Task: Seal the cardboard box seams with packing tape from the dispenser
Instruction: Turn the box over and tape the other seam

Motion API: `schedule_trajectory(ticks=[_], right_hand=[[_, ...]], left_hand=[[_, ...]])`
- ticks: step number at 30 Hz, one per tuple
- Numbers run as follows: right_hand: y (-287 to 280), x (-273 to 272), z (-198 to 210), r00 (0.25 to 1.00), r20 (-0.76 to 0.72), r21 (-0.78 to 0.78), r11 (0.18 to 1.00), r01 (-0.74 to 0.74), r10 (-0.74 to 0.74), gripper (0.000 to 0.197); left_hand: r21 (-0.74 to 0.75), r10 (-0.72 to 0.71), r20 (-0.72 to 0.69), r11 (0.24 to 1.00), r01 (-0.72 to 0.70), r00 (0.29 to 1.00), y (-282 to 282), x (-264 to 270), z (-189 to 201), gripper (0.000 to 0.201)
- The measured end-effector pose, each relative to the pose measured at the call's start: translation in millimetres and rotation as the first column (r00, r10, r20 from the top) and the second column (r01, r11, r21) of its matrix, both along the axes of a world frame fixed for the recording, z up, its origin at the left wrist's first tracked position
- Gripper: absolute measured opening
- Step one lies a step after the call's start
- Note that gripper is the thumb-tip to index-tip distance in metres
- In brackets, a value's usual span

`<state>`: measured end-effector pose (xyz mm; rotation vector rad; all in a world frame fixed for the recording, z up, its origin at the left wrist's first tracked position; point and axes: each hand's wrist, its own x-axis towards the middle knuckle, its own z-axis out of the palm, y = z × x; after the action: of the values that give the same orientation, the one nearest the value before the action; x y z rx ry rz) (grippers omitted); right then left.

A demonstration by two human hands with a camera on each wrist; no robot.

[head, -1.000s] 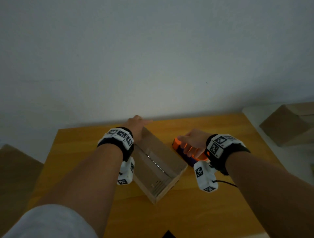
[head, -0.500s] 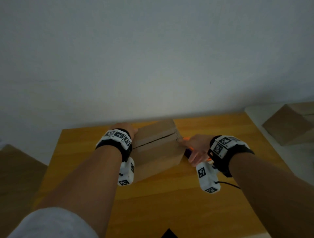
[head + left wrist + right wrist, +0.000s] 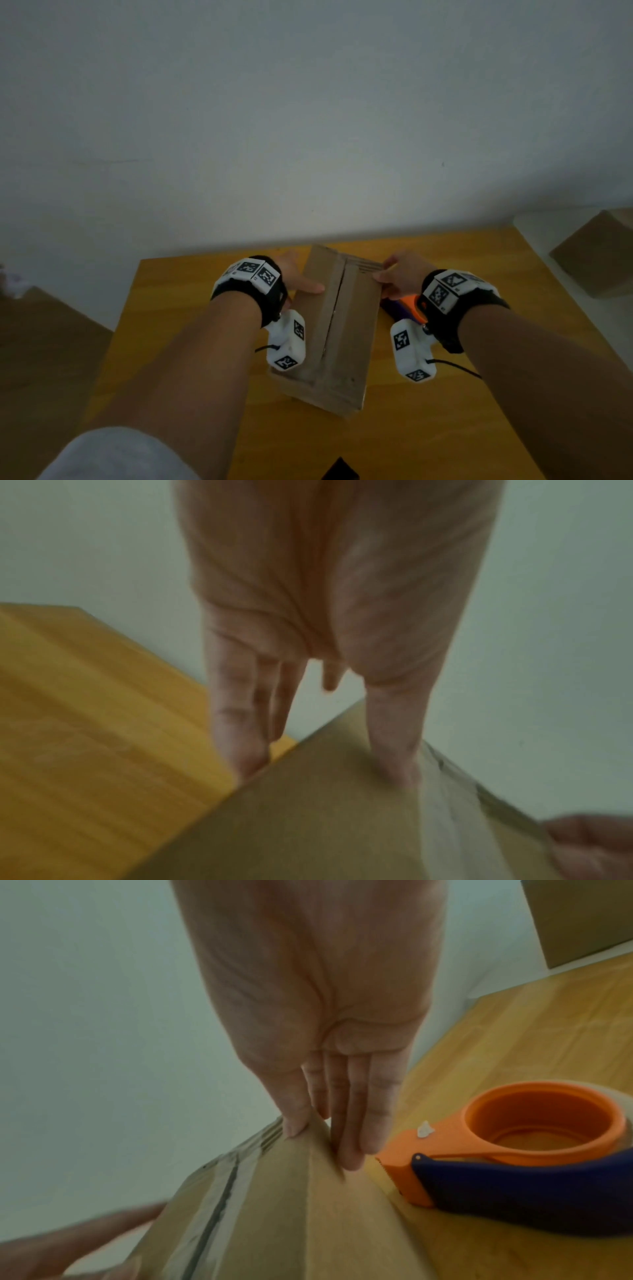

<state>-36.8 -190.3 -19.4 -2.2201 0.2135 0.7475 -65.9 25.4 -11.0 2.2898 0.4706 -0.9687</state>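
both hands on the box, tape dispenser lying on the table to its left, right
No: the tape dispenser lies on the table to the right of the box, beside the right hand, as the right wrist view shows. The left hand is on the box too.

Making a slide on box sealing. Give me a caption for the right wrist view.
Right hand rests on the cardboard box beside the orange tape dispenser.
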Motion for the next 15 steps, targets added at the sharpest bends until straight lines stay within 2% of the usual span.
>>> schedule_trajectory(ticks=[1, 2, 4, 6, 8, 11, 13, 15], right_hand=[[0, 2, -1, 1.0, 0.005, -0.003, 1.0, -0.007, 0.007, 0.019], [-1, 5, -3, 1.0, 0.015, -0.007, 1.0, -0.013, 0.013, 0.021], [-7, 11, -6, 0.999, 0.048, 0.004, 1.0, -0.013, 0.013, 0.022], [-14, 15, -10, 0.998, 0.069, 0.037, 0.999, 0.008, -0.01, 0.022], [-26, 18, -16, 0.996, 0.081, 0.018, 0.999, 0.047, -0.048, 0.025], [-46, 18, -29, 0.996, 0.089, -0.13, 0.991, 0.042, -0.03, 0.03], [-58, 16, -39, 0.992, 0.097, -0.302, 0.952, -0.043, 0.076, 0.035], [-66, 13, -48, 0.977, 0.076, -0.45, 0.882, -0.143, 0.197, 0.044]], left_hand=[[-0.03, 0.039, 0.053, 0.999, -0.037, 0.998, -2, 2, -1, 0.1], [-0.07, 0.067, 0.045, 0.995, -0.064, 0.997, -4, 3, -1, 0.1], [-0.142, 0.124, -0.083, 0.981, -0.135, 0.989, -8, 4, -1, 0.086], [-0.138, 0.15, -0.204, 0.974, -0.18, 0.967, -11, 6, 0, 0.075], [-0.136, 0.157, -0.236, 0.972, -0.192, 0.959, -15, 10, -2, 0.073], [-0.094, 0.171, -0.183, 0.977, -0.19, 0.968, -25, 14, -2, 0.084], [-0.074, 0.165, -0.082, 0.982, -0.171, 0.983, -29, 19, -5, 0.098], [-0.124, 0.184, -0.027, 0.975, -0.185, 0.983, -29, 24, -12, 0.104]])
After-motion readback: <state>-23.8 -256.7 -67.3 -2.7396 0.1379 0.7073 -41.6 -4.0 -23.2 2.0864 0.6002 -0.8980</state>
